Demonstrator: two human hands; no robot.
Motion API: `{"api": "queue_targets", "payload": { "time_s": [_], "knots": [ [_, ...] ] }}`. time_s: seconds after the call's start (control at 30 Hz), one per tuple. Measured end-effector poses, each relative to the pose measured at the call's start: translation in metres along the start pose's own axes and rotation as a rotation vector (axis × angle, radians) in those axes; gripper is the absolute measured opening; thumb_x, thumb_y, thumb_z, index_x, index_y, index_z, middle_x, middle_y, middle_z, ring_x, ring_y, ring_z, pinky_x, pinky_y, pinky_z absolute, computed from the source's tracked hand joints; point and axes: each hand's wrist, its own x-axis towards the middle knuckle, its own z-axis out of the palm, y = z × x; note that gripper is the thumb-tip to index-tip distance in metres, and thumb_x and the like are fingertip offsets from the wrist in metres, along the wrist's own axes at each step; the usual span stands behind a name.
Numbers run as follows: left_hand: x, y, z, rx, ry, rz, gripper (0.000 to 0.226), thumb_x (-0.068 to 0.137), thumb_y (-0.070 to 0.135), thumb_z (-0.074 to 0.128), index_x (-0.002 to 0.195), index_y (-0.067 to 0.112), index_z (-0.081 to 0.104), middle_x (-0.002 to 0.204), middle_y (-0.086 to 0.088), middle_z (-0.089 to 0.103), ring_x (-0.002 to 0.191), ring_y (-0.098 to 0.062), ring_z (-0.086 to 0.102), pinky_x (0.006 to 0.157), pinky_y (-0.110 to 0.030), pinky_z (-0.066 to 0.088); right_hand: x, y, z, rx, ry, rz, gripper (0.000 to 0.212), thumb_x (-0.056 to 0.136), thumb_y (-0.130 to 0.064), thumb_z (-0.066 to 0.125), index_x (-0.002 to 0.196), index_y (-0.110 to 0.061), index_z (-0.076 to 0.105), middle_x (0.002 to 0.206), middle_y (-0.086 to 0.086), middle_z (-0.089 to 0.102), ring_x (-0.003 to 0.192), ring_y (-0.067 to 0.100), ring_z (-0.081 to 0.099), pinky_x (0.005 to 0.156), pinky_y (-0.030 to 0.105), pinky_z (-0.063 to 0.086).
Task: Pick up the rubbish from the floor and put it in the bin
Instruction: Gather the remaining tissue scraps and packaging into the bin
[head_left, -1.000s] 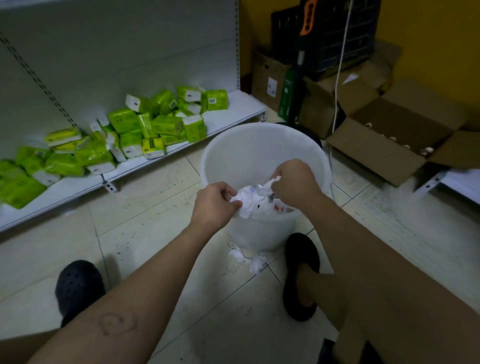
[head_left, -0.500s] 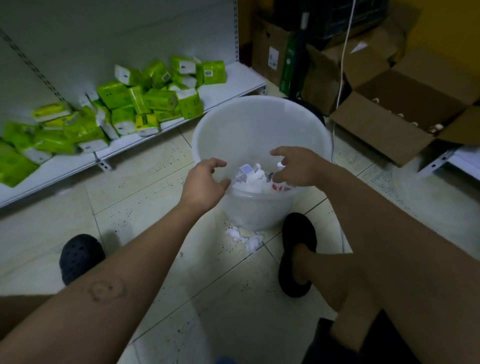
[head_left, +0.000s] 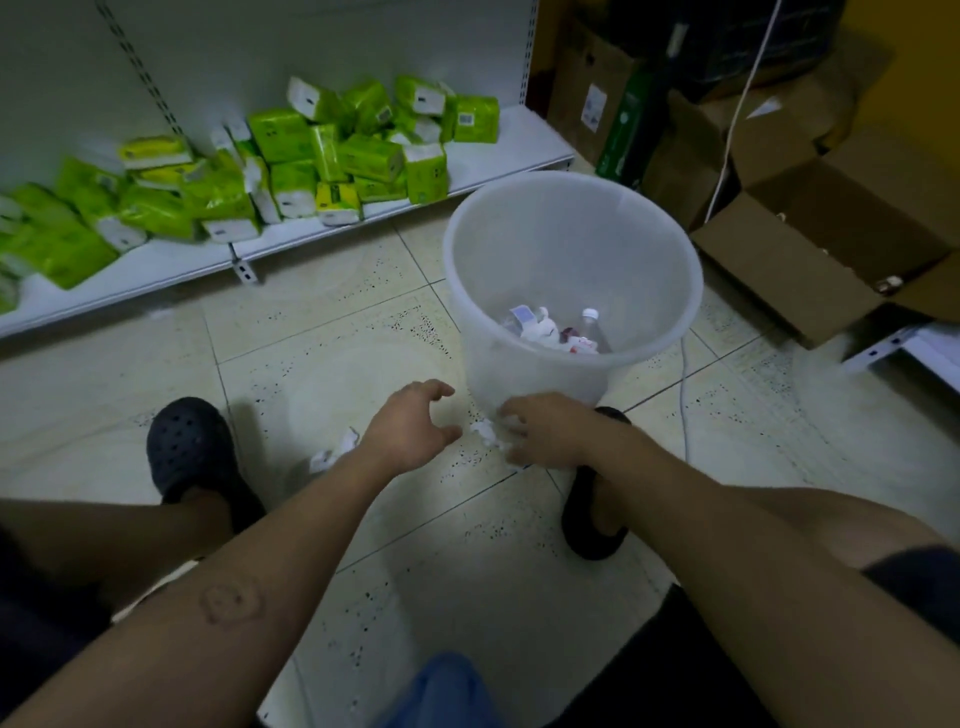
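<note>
Bin (head_left: 571, 249) upright, mouth up, rubbish inside. 2 hands low at its base: left hand (head_left: 410, 428) spread, empty; right hand (head_left: 540, 428) fingers curled over crumpled tissue (head_left: 485, 431), grip possibly incomplete. Another scrap (head_left: 332, 452) partly hidden behind left wrist.

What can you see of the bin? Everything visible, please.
The bin is a round, translucent white bucket, plastic by the look, no lid, standing upright on the tiled floor and tapering toward its base. Inside at the bottom lie crumpled white paper and a clear bottle with a white cap. It stands in front of a low shelf and left of open cardboard boxes. The right hand reaches low at its base; contact unclear.
</note>
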Motion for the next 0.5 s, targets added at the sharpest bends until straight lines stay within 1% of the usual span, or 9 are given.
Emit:
{"api": "queue_targets", "payload": {
  "time_s": [0.07, 0.1, 0.13, 0.17, 0.2, 0.23, 0.27, 0.4, 0.5],
  "knots": [
    [-0.001, -0.013, 0.009, 0.000, -0.051, -0.025, 0.058, 0.080, 0.033, 0.072, 0.132, 0.021, 0.050, 0.134, -0.006, 0.054, 0.120, -0.023, 0.052, 0.097, -0.032, 0.043, 0.009, 0.004, 0.017, -0.071, -0.119, 0.027, 0.049, 0.083, -0.034, 0.064, 0.128, -0.021, 0.049, 0.133, 0.004, 0.048, 0.122, 0.026, 0.046, 0.098, 0.036, 0.041],
    [0.000, -0.019, 0.015, 0.000, -0.072, -0.037, 0.058, 0.080, 0.033, 0.071, 0.133, 0.021, 0.049, 0.135, -0.006, 0.054, 0.121, -0.023, 0.052, 0.096, -0.031, 0.041, 0.014, 0.007, 0.021, -0.085, -0.159, 0.044, 0.029, 0.084, -0.033, 0.064, 0.110, -0.025, 0.055, 0.124, 0.003, 0.047, 0.120, 0.026, 0.046, 0.099, 0.038, 0.040],
    [0.002, -0.026, 0.020, 0.002, -0.093, -0.052, 0.058, 0.081, 0.033, 0.070, 0.134, 0.021, 0.048, 0.136, -0.006, 0.053, 0.122, -0.023, 0.051, 0.096, -0.030, 0.040, 0.020, 0.010, 0.024, -0.081, -0.195, 0.062, 0.013, 0.085, -0.032, 0.063, 0.093, -0.031, 0.053, 0.117, 0.002, 0.044, 0.118, 0.024, 0.046, 0.099, 0.038, 0.040],
    [0.004, -0.033, 0.025, 0.007, -0.116, -0.071, 0.058, 0.082, 0.032, 0.069, 0.135, 0.021, 0.048, 0.137, -0.006, 0.052, 0.124, -0.023, 0.050, 0.097, -0.029, 0.040, 0.027, 0.014, 0.028, -0.062, -0.215, 0.075, 0.013, 0.085, -0.030, 0.063, 0.094, -0.029, 0.054, 0.118, 0.003, 0.043, 0.119, 0.023, 0.045, 0.102, 0.038, 0.039],
    [0.008, -0.039, 0.031, 0.018, -0.140, -0.092, 0.058, 0.082, 0.031, 0.069, 0.135, 0.021, 0.047, 0.138, -0.006, 0.051, 0.126, -0.024, 0.049, 0.098, -0.030, 0.039, 0.033, 0.017, 0.031, -0.033, -0.227, 0.089, 0.029, 0.085, -0.028, 0.064, 0.112, -0.022, 0.056, 0.128, 0.004, 0.044, 0.123, 0.025, 0.043, 0.106, 0.038, 0.038],
    [0.012, -0.046, 0.036, 0.030, -0.165, -0.111, 0.058, 0.083, 0.031, 0.068, 0.136, 0.020, 0.046, 0.139, -0.007, 0.050, 0.126, -0.024, 0.048, 0.100, -0.030, 0.040, 0.040, 0.021, 0.035, 0.000, -0.223, 0.120, 0.050, 0.085, -0.028, 0.064, 0.131, -0.014, 0.047, 0.141, 0.006, 0.041, 0.128, 0.027, 0.041, 0.108, 0.038, 0.037],
    [0.017, -0.052, 0.042, 0.036, -0.193, -0.129, 0.058, 0.083, 0.031, 0.067, 0.136, 0.020, 0.045, 0.140, -0.008, 0.050, 0.126, -0.025, 0.048, 0.101, -0.031, 0.041, 0.049, 0.025, 0.040, 0.013, -0.223, 0.153, 0.061, 0.086, -0.029, 0.064, 0.139, -0.011, 0.039, 0.147, 0.009, 0.037, 0.130, 0.029, 0.039, 0.108, 0.038, 0.037],
    [0.041, -0.074, 0.063, 0.042, -0.280, -0.172, 0.059, 0.083, 0.032, 0.067, 0.136, 0.020, 0.045, 0.140, -0.009, 0.050, 0.123, -0.025, 0.052, 0.101, -0.033, 0.045, 0.083, 0.045, 0.079, 0.044, -0.340, 0.292, 0.070, 0.089, -0.037, 0.059, 0.146, -0.009, 0.029, 0.155, 0.012, 0.024, 0.139, 0.030, 0.030, 0.110, 0.036, 0.031],
    [0.065, -0.086, 0.080, 0.036, -0.316, -0.176, 0.058, 0.084, 0.034, 0.065, 0.137, 0.020, 0.044, 0.139, -0.010, 0.050, 0.122, -0.027, 0.052, 0.099, -0.033, 0.045, 0.106, 0.063, 0.113, 0.069, -0.395, 0.371, 0.067, 0.091, -0.039, 0.055, 0.145, -0.009, 0.029, 0.152, 0.013, 0.029, 0.136, 0.030, 0.034, 0.108, 0.036, 0.034]
  ]
}}
